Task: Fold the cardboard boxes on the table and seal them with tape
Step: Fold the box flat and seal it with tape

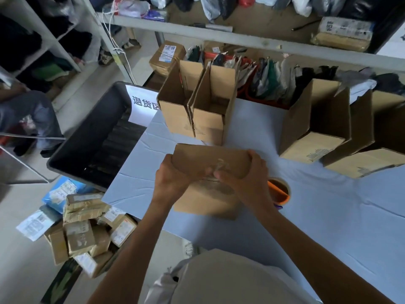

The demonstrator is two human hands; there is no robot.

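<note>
We hold the box (208, 159) with both hands, near the table's (328, 220) left front corner. It stands on the pale blue cover with its closed face up. The left hand (173, 178) grips the box's left end, and its fingers (205, 172) curl across the near side. The right hand (245, 174) grips the right end, thumb over the top edge, its fingers (221, 175) bent in to meet the left ones at the middle. A strip of clear tape (219, 163) glints on top there; motion blur hides its edges. The tape roll (279, 190), with its orange holder, lies just beside our right wrist. Open boxes (197, 110) stand further back, with more (315, 126) to the right. A dark bin (87, 141) sits beside the table's left edge.
</note>
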